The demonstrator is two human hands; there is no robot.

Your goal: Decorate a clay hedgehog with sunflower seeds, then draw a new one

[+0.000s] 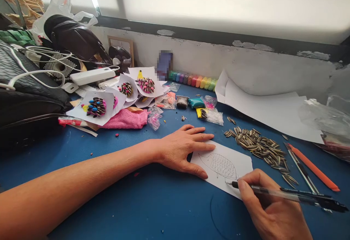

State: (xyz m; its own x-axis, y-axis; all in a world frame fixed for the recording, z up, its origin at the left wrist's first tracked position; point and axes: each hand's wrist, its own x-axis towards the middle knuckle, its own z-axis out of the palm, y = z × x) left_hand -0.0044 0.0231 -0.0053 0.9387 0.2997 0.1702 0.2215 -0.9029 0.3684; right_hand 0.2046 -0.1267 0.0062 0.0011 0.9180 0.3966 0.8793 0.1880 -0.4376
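Observation:
My right hand (269, 200) is closed around a black pen (290, 195). Its tip rests at the lower part of a drawing on a small white sheet of paper (243, 161). The drawing (222, 165) shows a rounded animal with a pointed snout, short legs and a body filled with small marks. Flat on the table, fingers spread, my left hand (188, 149) presses on the paper's left edge. Beyond the paper lies a pile of striped sunflower seeds (259, 145), with a metallic pen (302, 170) and an orange pen-like tool (314, 167) to its right.
Paper sheets with seed-and-clay figures (95, 107) lie on the left over a pink cloth (125, 119). Clay packets (197, 103) and a row of coloured clay (194, 80) sit by the wall. Large white sheets (262, 105) are at right, a black bag (27, 87) at left.

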